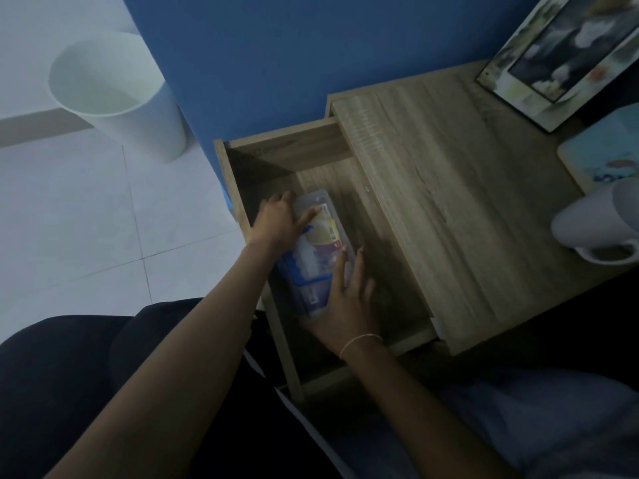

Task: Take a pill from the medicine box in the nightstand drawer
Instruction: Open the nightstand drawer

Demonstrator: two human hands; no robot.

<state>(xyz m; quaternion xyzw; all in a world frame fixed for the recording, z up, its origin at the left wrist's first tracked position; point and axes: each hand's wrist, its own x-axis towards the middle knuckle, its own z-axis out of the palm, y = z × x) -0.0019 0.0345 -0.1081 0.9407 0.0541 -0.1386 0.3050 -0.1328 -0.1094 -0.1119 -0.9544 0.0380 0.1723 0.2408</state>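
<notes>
The nightstand drawer (242, 188) is pulled open. Inside it lies a clear plastic medicine box (318, 250) with a blue latch and colourful packets showing through the lid. My left hand (280, 219) rests on the box's far left end, thumb and a finger spread over the lid. My right hand (349, 299) grips the box's near right end, fingers laid along its side. Both hands hold the box, which still lies within the drawer. No loose pill is visible.
The wooden nightstand top (432, 188) carries a framed picture (560, 57), a light-coloured box (601, 157) and a white mug (598, 226) at the right. A white bin (117, 95) stands on the tiled floor by the blue wall. My dark-clothed knees are below.
</notes>
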